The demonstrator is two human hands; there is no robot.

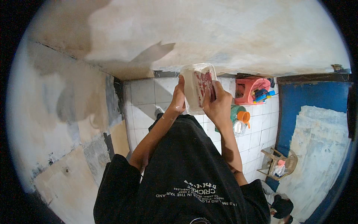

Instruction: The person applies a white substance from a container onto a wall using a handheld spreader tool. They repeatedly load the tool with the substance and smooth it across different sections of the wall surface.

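In front of my body I hold a whitish rectangular tub (191, 98) smeared with pale paste. My left hand (178, 98) is closed around its left edge, with white smears on the wrist. My right hand (219, 101) grips a flat red piece (204, 84) coated in white streaks, which lies against the tub's right part. Its exact kind and its lower end are hidden by my fingers. The patchy pale wall (223, 41) rises just beyond the tub.
A pink plastic stool (243, 98) with a blue and yellow tool (262, 96) stands at the right by the wall. Nearer are an orange cup (244, 117) and green container (235, 111). A wooden chair (285, 164) and a person (281, 206) are at lower right, beside a blue, partly coated wall (292, 99).
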